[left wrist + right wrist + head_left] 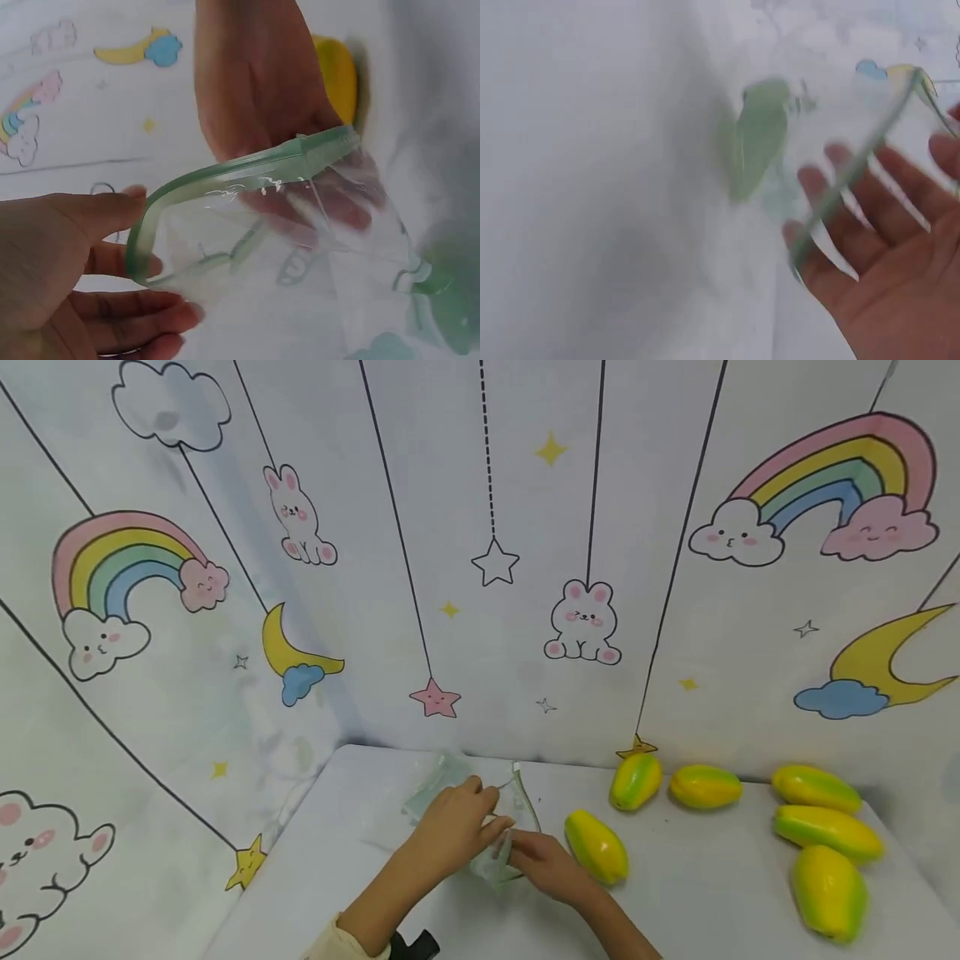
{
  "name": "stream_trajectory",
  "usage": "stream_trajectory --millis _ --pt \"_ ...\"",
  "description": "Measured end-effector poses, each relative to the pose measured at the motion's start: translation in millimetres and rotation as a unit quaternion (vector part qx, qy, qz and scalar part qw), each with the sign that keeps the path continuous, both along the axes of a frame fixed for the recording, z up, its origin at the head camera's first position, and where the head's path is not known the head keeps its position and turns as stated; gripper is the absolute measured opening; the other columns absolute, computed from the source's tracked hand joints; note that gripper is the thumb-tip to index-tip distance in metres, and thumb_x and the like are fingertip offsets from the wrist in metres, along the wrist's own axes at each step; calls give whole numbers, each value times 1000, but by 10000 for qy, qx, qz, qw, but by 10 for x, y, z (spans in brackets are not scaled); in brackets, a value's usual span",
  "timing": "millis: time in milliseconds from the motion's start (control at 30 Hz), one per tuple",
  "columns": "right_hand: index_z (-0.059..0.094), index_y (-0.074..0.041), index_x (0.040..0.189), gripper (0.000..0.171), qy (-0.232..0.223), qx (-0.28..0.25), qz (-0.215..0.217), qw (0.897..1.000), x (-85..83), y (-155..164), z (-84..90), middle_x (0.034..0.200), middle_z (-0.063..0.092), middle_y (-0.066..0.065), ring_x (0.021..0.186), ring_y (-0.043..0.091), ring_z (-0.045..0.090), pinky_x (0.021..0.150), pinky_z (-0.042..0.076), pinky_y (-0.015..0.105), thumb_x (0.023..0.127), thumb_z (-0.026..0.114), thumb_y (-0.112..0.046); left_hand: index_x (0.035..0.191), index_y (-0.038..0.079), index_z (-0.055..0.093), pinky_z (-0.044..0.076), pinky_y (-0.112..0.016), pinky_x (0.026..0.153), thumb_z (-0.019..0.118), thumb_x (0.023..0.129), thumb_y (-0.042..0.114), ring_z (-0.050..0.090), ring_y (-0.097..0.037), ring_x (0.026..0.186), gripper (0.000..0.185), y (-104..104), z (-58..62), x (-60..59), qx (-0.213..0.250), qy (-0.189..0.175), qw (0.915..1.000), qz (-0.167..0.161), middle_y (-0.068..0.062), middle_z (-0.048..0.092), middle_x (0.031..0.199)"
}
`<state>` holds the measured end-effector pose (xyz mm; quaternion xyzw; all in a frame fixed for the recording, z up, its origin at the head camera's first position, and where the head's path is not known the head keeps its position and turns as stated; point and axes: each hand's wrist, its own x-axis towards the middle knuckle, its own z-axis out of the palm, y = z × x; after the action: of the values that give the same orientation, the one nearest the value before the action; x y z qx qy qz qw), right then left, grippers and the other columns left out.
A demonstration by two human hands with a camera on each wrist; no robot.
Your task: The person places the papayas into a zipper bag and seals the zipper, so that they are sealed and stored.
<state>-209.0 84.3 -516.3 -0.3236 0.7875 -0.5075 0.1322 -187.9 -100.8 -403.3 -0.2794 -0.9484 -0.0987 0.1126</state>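
Head view: bag [491, 867] at the lower centre of the frame, between the two hands; contact with the table [697, 877] not determinable.
Left hand [459, 822]: pinching the bag's green rim [240, 169].
Right hand [551, 864]: fingers loosely extended, seen through the bag in the left wrist view; inside or behind it, cannot tell.
Fruit [596, 847]: one just right of the right hand; five others toward the right, all outside the bag.
Step in hand: judged as opening the bag's mouth.
Next move: calls for spreading the rim with both hands.
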Motion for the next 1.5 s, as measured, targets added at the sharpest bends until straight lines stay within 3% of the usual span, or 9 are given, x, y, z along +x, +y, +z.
stream_trajectory --millis 100,300,400,500,633,767,967,1233,1500 --pt "63 -15 129 34 -526 517 229 9970 145 90 105 125 67 2 114 17 62 95 51 42 97 61 -26 87 12 62 46 -25 60 69 90 35 57 -13 63 24 -53 -64 -52 240 170 9996 27 0 57 82" --pt "75 -12 99 23 671 659 -93 9955 240 15 -48 89 74 -6 78 -3 60 72 54 24 92 67 -32 80 15 60 39 -22 57 72 88 29 44 -8 58 20 -23 -217 -12 631 651 9959 39 4 50 76" --pt "75 -12 87 23 1009 320 -618 9925 272 -34 -61 75 70 -5 66 -6 49 61 48 18 96 63 -30 75 16 63 36 -19 55 75 86 27 44 -7 56 20 42 -301 62 366 1218 9919 37 4 52 74" --pt "76 -15 93 17 1207 51 -1100 9866 309 -34 -15 85 73 -7 72 -5 55 65 50 19 95 64 -27 78 17 66 37 -19 54 78 84 25 47 -8 58 15 118 -343 157 -231 1567 9874 -70 3 56 75" --pt "76 -15 101 13 1595 -330 -1358 9773 326 -25 16 94 74 -7 81 -1 63 70 54 21 93 65 -19 99 13 70 40 -18 58 73 88 28 44 -5 63 19 116 -373 282 -635 1011 9923 -327 5 56 80" --pt "73 -14 104 14 1805 -340 -1075 9771 360 -2 55 99 73 -5 86 1 64 74 54 22 94 63 -11 112 10 67 40 -18 62 70 90 37 41 -3 66 36 50 -379 330 -729 539 9942 -573 6 54 84" --pt "69 -10 109 19 1827 330 -439 9816 436 1 163 103 72 -1 87 1 59 75 52 21 98 55 -4 93 19 69 31 -14 57 70 86 37 35 -1 59 19 -51 -415 270 -836 953 9879 -896 10 51 74" --pt "72 -14 115 26 1754 1307 -1023 9704 448 18 254 110 72 -5 101 12 66 86 55 32 91 66 -7 78 19 70 33 -16 53 79 79 15 37 -3 55 10 -168 -441 193 -1020 1143 9844 -871 9 58 70" --pt "69 -6 122 28 1290 -7 -799 9884 500 -14 154 120 70 3 111 16 66 91 54 29 94 61 -5 96 14 70 43 -15 61 81 80 15 47 -1 65 20 -156 -480 202 -647 320 9920 -1040 7 61 84"
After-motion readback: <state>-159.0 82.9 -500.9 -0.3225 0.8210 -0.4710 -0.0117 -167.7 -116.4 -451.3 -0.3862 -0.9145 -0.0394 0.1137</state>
